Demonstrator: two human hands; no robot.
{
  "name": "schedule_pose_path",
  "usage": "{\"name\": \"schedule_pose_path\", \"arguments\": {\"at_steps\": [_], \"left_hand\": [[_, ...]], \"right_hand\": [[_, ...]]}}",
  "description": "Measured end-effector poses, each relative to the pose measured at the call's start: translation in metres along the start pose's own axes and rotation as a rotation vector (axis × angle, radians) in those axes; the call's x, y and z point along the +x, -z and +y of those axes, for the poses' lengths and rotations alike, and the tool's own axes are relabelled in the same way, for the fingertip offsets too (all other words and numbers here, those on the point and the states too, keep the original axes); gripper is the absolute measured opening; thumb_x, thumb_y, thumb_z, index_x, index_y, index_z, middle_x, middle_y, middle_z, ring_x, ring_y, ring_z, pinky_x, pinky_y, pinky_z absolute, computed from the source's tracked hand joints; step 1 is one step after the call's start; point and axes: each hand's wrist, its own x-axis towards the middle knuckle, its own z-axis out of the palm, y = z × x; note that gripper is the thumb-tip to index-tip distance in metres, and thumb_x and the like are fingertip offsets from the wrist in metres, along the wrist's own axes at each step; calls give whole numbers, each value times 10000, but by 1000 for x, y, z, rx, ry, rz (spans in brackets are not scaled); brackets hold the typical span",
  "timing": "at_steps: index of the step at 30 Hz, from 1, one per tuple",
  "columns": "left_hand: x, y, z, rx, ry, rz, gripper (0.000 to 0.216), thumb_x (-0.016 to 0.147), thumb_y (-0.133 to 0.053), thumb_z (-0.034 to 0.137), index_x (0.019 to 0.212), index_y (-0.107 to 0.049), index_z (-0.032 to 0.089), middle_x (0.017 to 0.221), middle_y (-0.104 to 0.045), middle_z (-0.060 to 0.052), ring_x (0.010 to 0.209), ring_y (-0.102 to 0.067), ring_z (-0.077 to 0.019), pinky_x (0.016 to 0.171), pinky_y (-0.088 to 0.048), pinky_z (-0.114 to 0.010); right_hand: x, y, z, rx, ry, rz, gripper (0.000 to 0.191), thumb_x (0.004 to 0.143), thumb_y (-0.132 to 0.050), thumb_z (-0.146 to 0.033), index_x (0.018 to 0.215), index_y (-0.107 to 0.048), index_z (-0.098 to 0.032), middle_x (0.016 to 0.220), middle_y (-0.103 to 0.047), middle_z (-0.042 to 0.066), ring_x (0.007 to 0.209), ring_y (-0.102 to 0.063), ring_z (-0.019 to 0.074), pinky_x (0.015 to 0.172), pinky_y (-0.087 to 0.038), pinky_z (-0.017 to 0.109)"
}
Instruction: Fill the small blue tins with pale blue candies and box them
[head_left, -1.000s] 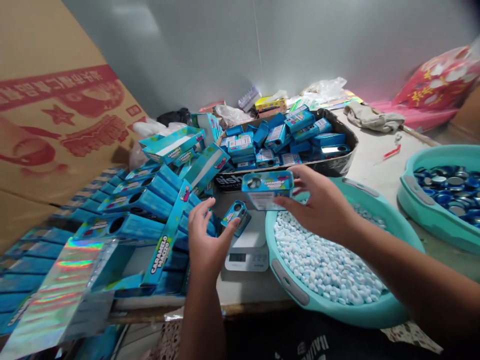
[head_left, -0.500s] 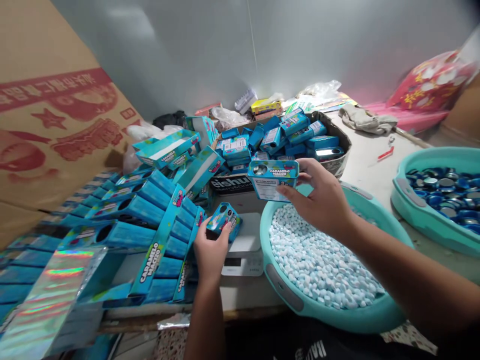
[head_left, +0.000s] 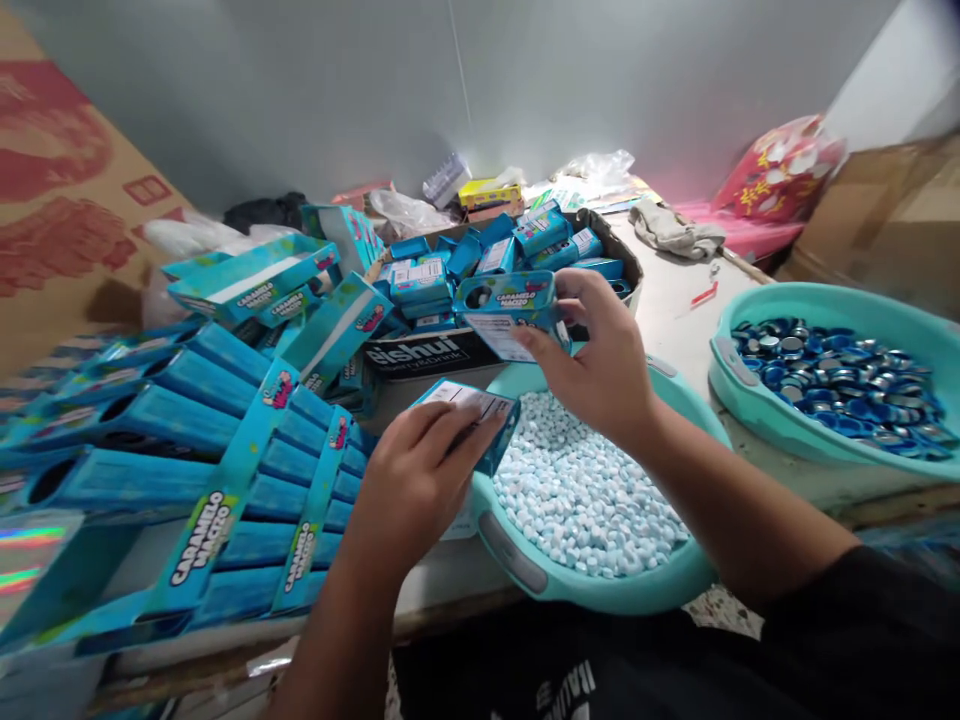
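My right hand (head_left: 600, 365) grips a small blue candy tin (head_left: 508, 303) marked CARAMELO MACIZO, held above the far rim of a teal basin (head_left: 600, 590) filled with pale blue-white candies (head_left: 577, 490). My left hand (head_left: 416, 475) is closed on a second blue tin (head_left: 472, 408), its white label side up, at the basin's left rim. Both tins sit close together in front of me.
Blue display cartons (head_left: 225, 440) lie stacked at left. A dark tray (head_left: 420, 352) of more blue tins stands behind the basin. A second teal basin (head_left: 757, 420) at right holds blue metal lids. A cloth (head_left: 675, 228), bags and cardboard boxes line the back.
My left hand has brought its tin rightward from over the scale to the candy basin's rim and turned it label side up. The right hand kept hold of its tin. The view shifted.
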Motion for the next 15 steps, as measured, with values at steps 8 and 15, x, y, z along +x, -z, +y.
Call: {"name": "schedule_pose_path", "arguments": {"at_steps": [8, 15], "left_hand": [[3, -5, 7, 26, 16, -99, 483, 815, -560, 62, 1262, -628, 232, 1147, -681, -67, 1033, -576, -282, 890, -481, -473], [-11, -14, -4, -18, 228, -144, 570, 774, -617, 88, 1316, -600, 262, 1133, -647, -84, 1057, -568, -313, 890, -477, -482]], "right_hand": [[-1, -3, -3, -1, 2, -13, 297, 857, -677, -309, 1097, -534, -211, 1056, -617, 60, 959, -616, 218, 853, -537, 410], [-2, -2, -6, 7, -2, -37, 277, 851, -677, -288, 1080, -544, -207, 1028, -601, 49, 948, -606, 208, 842, -523, 391]]}}
